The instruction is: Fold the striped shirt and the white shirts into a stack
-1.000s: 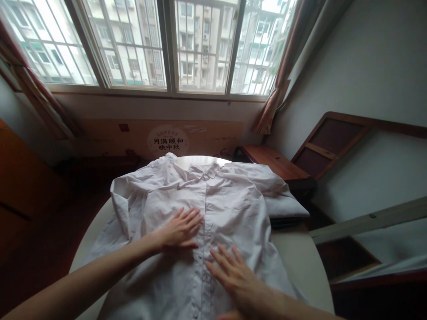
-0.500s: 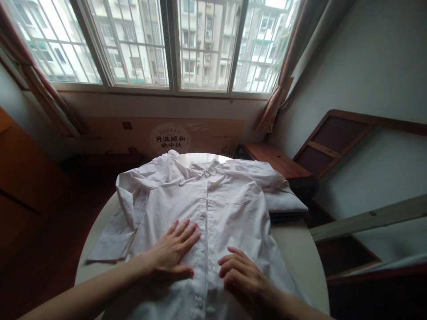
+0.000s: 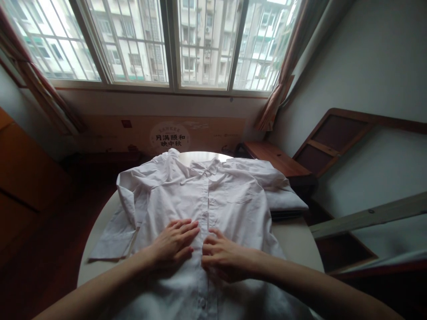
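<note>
A white button-up shirt (image 3: 180, 195) lies spread front side up on a round pale table (image 3: 295, 238), its collar toward the window. My left hand (image 3: 176, 240) rests on the shirt just left of the button placket, palm down with its fingers stretched out. Right beside it, my right hand (image 3: 227, 257) is at the placket, its fingers curled in and the tips on the fabric edge; it seems to pinch the cloth there, though the thumb is hidden. The shirt's left-side sleeve (image 3: 113, 238) lies bent out over the table.
Folded white cloth (image 3: 283, 198) lies at the table's right, with a dark layer under it. A brown wooden bench (image 3: 275, 160) stands behind on the right. A barred window (image 3: 170, 44) and a printed panel (image 3: 213, 129) are beyond the table.
My right hand has moved left and slightly forward to the placket, and its fingers have curled onto the fabric. My left hand stays on the shirt, its fingers a little closer together.
</note>
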Demonstrator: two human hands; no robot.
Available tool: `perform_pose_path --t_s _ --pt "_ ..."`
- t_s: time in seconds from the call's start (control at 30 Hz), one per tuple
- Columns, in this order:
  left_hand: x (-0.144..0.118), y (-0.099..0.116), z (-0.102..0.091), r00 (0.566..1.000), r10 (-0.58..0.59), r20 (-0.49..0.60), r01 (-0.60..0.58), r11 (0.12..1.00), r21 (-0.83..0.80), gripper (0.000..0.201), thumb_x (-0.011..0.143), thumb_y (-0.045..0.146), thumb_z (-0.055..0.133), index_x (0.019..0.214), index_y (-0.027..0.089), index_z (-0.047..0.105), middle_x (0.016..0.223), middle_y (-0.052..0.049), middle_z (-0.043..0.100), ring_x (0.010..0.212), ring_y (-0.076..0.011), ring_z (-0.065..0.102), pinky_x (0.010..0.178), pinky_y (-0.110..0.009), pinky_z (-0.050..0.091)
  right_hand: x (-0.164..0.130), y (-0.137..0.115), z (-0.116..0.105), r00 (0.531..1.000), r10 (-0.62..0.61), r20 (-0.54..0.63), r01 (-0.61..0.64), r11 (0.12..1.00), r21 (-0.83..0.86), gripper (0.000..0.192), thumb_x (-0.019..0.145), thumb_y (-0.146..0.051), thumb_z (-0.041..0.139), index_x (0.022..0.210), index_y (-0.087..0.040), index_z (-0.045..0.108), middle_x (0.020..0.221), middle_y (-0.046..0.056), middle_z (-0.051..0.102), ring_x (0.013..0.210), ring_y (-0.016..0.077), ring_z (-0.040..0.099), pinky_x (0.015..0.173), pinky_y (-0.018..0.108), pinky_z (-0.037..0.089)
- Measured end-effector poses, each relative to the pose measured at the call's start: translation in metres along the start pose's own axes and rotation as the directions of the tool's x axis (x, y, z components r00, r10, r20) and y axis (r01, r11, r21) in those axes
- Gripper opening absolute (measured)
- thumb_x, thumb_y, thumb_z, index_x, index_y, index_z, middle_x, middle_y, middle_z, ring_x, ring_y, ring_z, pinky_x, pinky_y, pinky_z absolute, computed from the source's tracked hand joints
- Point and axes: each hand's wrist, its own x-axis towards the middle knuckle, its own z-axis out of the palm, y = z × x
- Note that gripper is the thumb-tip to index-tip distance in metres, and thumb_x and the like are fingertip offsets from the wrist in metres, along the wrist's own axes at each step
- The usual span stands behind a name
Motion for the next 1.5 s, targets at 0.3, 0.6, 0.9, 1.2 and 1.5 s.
perform_pose_path --t_s 0.3,0.6,0.9,1.2,1.5 --pt "0.002 0.001 0.002 0.997 -0.052 0.065 0.049 0.998 0.044 0.067 0.088 0.056 0.039 0.148 0.033 0.02 0.155 -0.004 0.017 0.142 -0.036 0.006 0.11 -0.062 0.003 0.003 -0.013 -0.018 0.991 -0.123 0.053 0.114 0.984 0.138 0.003 0.069 -0.019 0.063 0.069 -0.021 0.06 0.093 -0.001 0.06 0.094 0.0172 0.047 0.099 0.037 0.025" --pt "0.004 0.005 -0.002 0.995 -0.057 0.079 0.052 0.997 0.064 0.071 0.083 0.06 0.047 0.145 0.031 0.027 0.154 -0.005 0.024 0.139 -0.0394 0.015 0.107 -0.062 0.016 -0.009 -0.011 0.022 0.993 -0.096 0.061 0.066 0.926 0.372 0.013 0.06 -0.019 0.073 0.068 -0.019 0.062 0.095 -0.002 0.061 0.1 0.0176 0.048 0.107 0.038 0.02" --pt "0.079 -0.037 -0.047 0.955 -0.236 -0.178 0.211 0.966 -0.153 0.035 0.084 0.041 0.056 0.11 0.019 0.065 0.102 -0.007 0.069 0.093 -0.0221 0.063 0.083 -0.031 0.047 0.0 0.027 -0.021 0.984 0.169 -0.052 -0.097 0.762 0.64 0.018 0.079 -0.019 0.059 0.095 -0.016 0.064 0.104 0.005 0.065 0.1 0.0174 0.059 0.094 0.031 0.041" --pt "0.159 -0.069 -0.024 0.835 -0.485 -0.26 0.433 0.871 -0.232 0.033 0.079 0.032 0.06 0.109 0.018 0.066 0.094 -0.007 0.067 0.089 -0.0199 0.062 0.081 -0.029 0.045 0.074 0.143 -0.01 0.598 0.782 -0.178 -0.775 0.62 0.12 0.054 0.096 -0.037 0.034 0.14 -0.006 0.034 0.147 0.019 0.032 0.138 0.0251 0.027 0.111 0.04 0.022" --pt "0.148 -0.061 -0.007 0.805 -0.472 -0.359 0.452 0.88 -0.144 0.034 0.084 0.035 0.053 0.115 0.025 0.061 0.116 -0.006 0.057 0.11 -0.0238 0.049 0.094 -0.035 0.037 0.041 0.105 0.015 0.58 0.771 -0.262 -0.785 0.615 0.074 0.047 0.091 -0.037 0.044 0.13 -0.01 0.045 0.137 0.016 0.046 0.129 0.0238 0.039 0.105 0.037 0.03"
